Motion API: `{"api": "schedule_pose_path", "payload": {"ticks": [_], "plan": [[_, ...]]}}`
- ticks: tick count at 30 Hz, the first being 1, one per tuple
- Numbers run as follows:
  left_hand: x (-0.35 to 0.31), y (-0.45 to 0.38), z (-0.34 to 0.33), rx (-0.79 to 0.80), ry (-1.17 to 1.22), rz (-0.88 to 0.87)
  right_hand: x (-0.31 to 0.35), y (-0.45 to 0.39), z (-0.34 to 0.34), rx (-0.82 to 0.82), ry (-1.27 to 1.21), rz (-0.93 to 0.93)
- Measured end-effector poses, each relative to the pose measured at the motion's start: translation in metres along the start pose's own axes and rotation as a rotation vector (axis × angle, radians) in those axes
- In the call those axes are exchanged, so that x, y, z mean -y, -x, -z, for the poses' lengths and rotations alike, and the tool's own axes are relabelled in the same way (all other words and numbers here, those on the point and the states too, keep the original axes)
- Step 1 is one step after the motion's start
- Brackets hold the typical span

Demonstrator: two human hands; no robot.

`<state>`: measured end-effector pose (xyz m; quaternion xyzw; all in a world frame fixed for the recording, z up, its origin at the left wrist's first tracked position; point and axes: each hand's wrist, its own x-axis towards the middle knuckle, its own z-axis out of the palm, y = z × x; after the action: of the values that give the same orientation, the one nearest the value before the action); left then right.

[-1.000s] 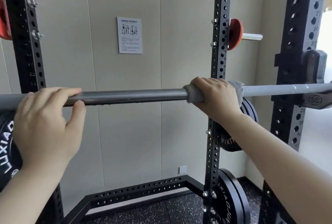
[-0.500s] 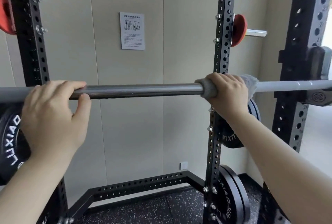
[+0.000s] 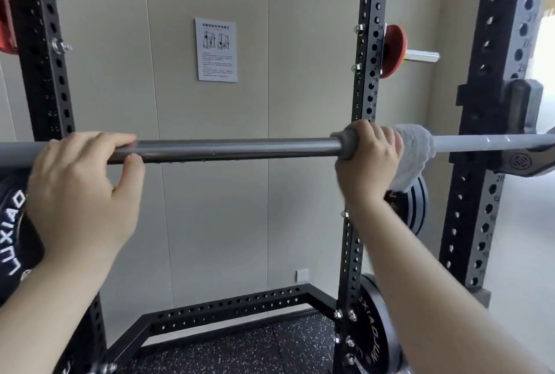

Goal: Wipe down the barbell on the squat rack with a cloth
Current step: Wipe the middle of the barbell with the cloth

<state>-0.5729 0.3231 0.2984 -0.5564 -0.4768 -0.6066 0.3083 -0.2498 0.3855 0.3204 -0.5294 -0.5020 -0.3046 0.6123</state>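
A grey steel barbell [image 3: 240, 148] runs level across the view, resting on the black squat rack's hook [image 3: 522, 160] at the right. My right hand [image 3: 365, 160] grips a pale grey cloth [image 3: 413, 151] that is wrapped round the bar right of centre; the cloth bulges out past my fingers on the right. At the left, my left hand [image 3: 81, 190] holds the bar, fingers curled over the top and thumb under it. The stretch of bar between my hands looks darker than its ends.
Black perforated uprights stand at the left [image 3: 45, 58], centre right [image 3: 365, 73] and far right [image 3: 495, 103]. Black weight plates [image 3: 378, 334] hang low on the rear upright, another sits at the left edge [image 3: 12, 223]. A red plate [image 3: 393, 49] hangs higher up. Speckled rubber floor lies below.
My right hand has slid the cloth rightwards along the bar, toward the rack hook, and more cloth shows past my fingers. My left hand keeps its grip.
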Motion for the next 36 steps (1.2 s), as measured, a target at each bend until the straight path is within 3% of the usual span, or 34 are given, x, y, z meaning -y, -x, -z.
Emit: {"api": "schedule_pose_path", "payload": {"ticks": [2, 5, 7, 9, 13, 16, 19, 21, 24, 25, 28, 30, 33, 36], "plan": [[-0.008, 0.0, 0.004, -0.016, -0.043, 0.005, 0.049, 0.016, -0.012, 0.002, -0.006, -0.107], [-0.017, 0.001, 0.01, -0.012, -0.134, 0.011, 0.104, 0.041, -0.016, 0.167, -0.019, 0.164], [-0.021, 0.0, 0.016, 0.014, -0.158, 0.008, 0.102, 0.032, -0.005, 0.324, -0.03, 0.409], [-0.022, -0.001, 0.022, 0.059, -0.162, 0.015, 0.08, 0.009, 0.015, 0.535, -0.099, 0.536], [-0.021, -0.006, 0.034, 0.168, -0.165, -0.006, 0.045, -0.026, 0.033, 0.69, 0.121, 0.299], [-0.018, -0.01, 0.039, 0.22, -0.168, 0.001, 0.101, -0.007, 0.009, 0.568, 0.332, 0.213], [-0.016, -0.011, 0.042, 0.255, -0.172, -0.009, 0.165, 0.049, -0.008, 0.381, 0.11, 0.275], [-0.015, -0.011, 0.044, 0.273, -0.168, -0.032, 0.163, 0.062, -0.014, 0.229, -0.071, 0.389], [-0.009, -0.013, 0.049, 0.307, -0.152, -0.085, 0.115, 0.048, -0.021, 0.13, -0.088, 0.567], [-0.006, -0.015, 0.051, 0.319, -0.13, -0.1, 0.102, 0.044, -0.021, 0.078, -0.085, 0.505], [0.007, -0.018, 0.056, 0.363, -0.042, -0.153, 0.125, 0.055, -0.021, -0.027, -0.094, 0.059], [0.012, -0.021, 0.057, 0.38, -0.002, -0.175, 0.175, 0.071, -0.022, 0.065, -0.118, -0.018], [0.027, -0.034, 0.063, 0.345, -0.008, -0.129, 0.21, 0.092, -0.01, 0.336, -0.166, 0.377], [0.048, -0.046, 0.069, 0.344, -0.13, -0.067, 0.178, 0.066, 0.013, 0.558, -0.244, 0.598]]}}
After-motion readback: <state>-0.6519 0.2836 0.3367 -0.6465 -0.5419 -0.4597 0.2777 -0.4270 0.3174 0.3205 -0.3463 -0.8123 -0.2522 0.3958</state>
